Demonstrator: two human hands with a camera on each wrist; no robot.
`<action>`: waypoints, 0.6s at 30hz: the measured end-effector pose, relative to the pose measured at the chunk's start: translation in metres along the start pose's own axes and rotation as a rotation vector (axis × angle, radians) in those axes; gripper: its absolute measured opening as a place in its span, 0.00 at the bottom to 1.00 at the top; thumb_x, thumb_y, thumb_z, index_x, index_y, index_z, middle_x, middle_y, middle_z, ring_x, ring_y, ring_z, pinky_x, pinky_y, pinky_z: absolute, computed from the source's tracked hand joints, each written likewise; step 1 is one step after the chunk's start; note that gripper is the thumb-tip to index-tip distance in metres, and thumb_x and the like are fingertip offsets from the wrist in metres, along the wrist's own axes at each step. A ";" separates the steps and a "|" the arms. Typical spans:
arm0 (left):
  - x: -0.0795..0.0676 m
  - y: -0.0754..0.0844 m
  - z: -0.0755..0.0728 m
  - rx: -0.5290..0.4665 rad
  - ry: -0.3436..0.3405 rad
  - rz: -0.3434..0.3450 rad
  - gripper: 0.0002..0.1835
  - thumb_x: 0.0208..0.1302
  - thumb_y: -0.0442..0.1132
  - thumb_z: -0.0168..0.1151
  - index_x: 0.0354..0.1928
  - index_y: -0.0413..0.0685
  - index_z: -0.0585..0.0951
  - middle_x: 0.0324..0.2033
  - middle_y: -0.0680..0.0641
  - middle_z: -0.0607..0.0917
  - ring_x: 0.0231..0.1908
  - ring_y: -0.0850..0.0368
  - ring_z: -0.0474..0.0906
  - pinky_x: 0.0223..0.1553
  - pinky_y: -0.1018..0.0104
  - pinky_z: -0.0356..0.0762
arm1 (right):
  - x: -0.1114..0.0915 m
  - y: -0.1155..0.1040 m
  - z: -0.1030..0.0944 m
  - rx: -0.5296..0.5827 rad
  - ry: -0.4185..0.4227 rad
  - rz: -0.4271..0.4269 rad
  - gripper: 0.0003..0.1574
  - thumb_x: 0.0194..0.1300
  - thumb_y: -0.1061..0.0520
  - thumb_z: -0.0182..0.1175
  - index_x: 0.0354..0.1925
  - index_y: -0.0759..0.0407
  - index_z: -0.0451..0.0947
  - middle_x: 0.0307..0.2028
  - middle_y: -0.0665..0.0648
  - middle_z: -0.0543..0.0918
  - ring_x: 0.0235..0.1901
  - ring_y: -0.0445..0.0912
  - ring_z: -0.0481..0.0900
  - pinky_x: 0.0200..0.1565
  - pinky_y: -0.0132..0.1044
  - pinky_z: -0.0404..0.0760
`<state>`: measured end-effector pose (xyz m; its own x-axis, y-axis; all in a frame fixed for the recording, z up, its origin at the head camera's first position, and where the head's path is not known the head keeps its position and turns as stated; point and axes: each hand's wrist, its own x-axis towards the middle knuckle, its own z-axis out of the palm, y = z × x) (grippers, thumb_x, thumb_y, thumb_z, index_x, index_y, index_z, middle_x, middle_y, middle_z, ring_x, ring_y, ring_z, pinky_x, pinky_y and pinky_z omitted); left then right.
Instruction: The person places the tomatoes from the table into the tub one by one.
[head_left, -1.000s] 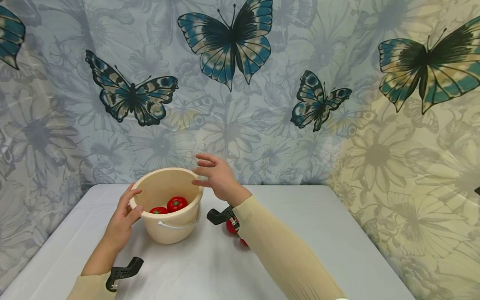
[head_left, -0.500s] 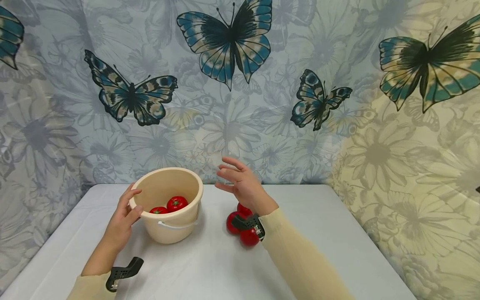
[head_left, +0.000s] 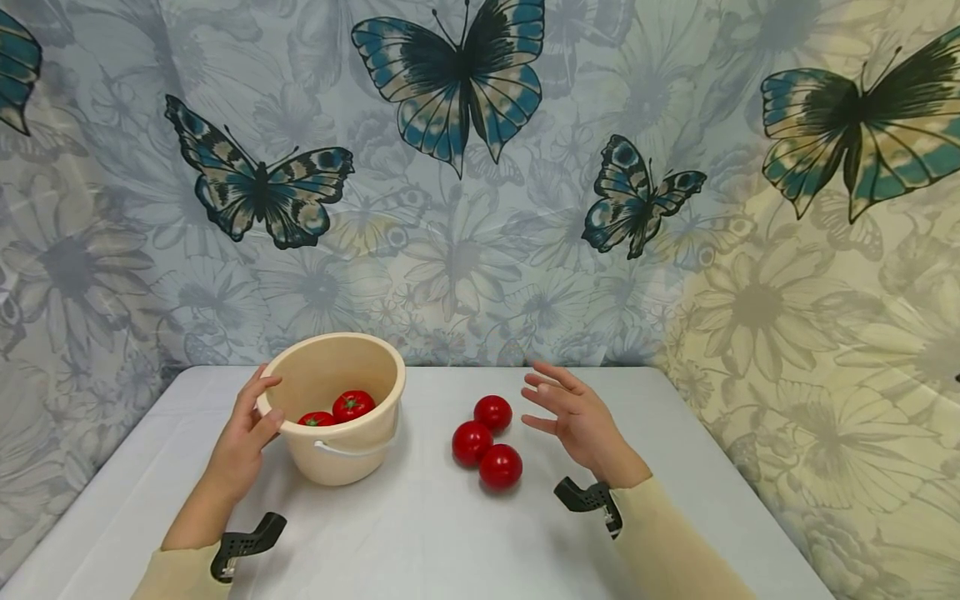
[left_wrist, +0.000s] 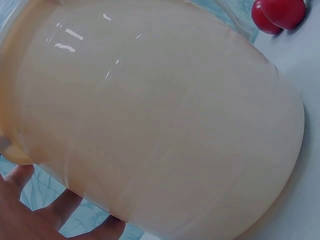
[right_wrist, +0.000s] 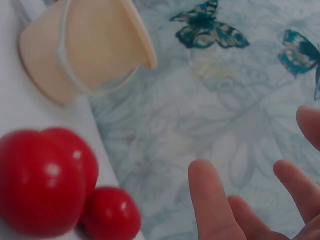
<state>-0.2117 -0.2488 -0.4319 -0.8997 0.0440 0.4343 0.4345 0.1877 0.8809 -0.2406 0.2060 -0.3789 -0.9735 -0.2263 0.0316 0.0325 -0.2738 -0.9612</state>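
Note:
A cream bucket point(head_left: 337, 458) with a thin white handle stands on the left part of the table. Two red tomatoes point(head_left: 353, 406) with green tops lie inside it. My left hand point(head_left: 243, 425) grips the bucket's left rim, thumb and fingertips over the edge; in the left wrist view the bucket wall point(left_wrist: 160, 120) fills most of the picture. To the bucket's right, three red tomatoes point(head_left: 472, 443) sit in a cluster. My right hand point(head_left: 573, 417) hovers just right of that cluster with spread fingers, holding nothing; the right wrist view shows its fingers point(right_wrist: 212, 205) apart from the tomatoes point(right_wrist: 40, 182).
A white cloth covers the table point(head_left: 420, 542). Behind it hangs a floral fabric backdrop point(head_left: 465, 275) with blue butterflies, close to the table's back edge. Each wrist carries a black camera mount point(head_left: 251, 542).
My right hand has moved right, from beside the bucket's rim past the three tomatoes, which now show fully. The left hand and the bucket have stayed in place.

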 end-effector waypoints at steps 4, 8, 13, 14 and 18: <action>0.000 0.000 0.001 0.004 0.008 0.004 0.25 0.77 0.33 0.45 0.72 0.38 0.57 0.77 0.40 0.39 0.64 0.25 0.56 0.50 0.81 0.69 | -0.013 0.010 -0.021 -0.022 0.033 0.037 0.34 0.74 0.59 0.55 0.73 0.59 0.59 0.68 0.65 0.64 0.68 0.63 0.62 0.54 0.57 0.76; 0.000 0.001 0.001 0.010 0.014 0.008 0.25 0.77 0.33 0.45 0.71 0.37 0.57 0.77 0.38 0.39 0.64 0.26 0.57 0.50 0.81 0.69 | -0.023 0.022 -0.034 -0.039 0.063 0.074 0.34 0.74 0.59 0.55 0.73 0.59 0.59 0.68 0.65 0.64 0.67 0.64 0.63 0.54 0.56 0.77; 0.000 0.001 0.001 0.000 0.008 0.003 0.25 0.77 0.32 0.45 0.71 0.38 0.57 0.77 0.40 0.39 0.64 0.25 0.55 0.50 0.81 0.69 | -0.030 0.036 -0.043 -0.027 0.090 0.107 0.34 0.74 0.60 0.54 0.73 0.61 0.59 0.67 0.66 0.65 0.68 0.66 0.62 0.53 0.56 0.77; 0.000 0.001 0.001 0.000 0.008 0.002 0.25 0.77 0.33 0.45 0.71 0.38 0.57 0.77 0.41 0.39 0.64 0.25 0.55 0.50 0.81 0.68 | -0.031 0.039 -0.045 -0.026 0.094 0.113 0.33 0.74 0.60 0.54 0.73 0.61 0.59 0.67 0.66 0.65 0.68 0.66 0.61 0.53 0.56 0.78; 0.000 0.000 0.001 -0.005 0.006 0.002 0.25 0.77 0.33 0.45 0.72 0.38 0.57 0.77 0.42 0.39 0.65 0.24 0.54 0.50 0.82 0.68 | -0.033 0.049 -0.049 -0.032 0.085 0.143 0.34 0.74 0.60 0.53 0.74 0.62 0.58 0.69 0.69 0.62 0.68 0.67 0.60 0.52 0.56 0.78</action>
<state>-0.2114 -0.2477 -0.4317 -0.8986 0.0384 0.4370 0.4363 0.1826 0.8811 -0.2179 0.2463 -0.4403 -0.9751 -0.1809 -0.1285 0.1666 -0.2144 -0.9624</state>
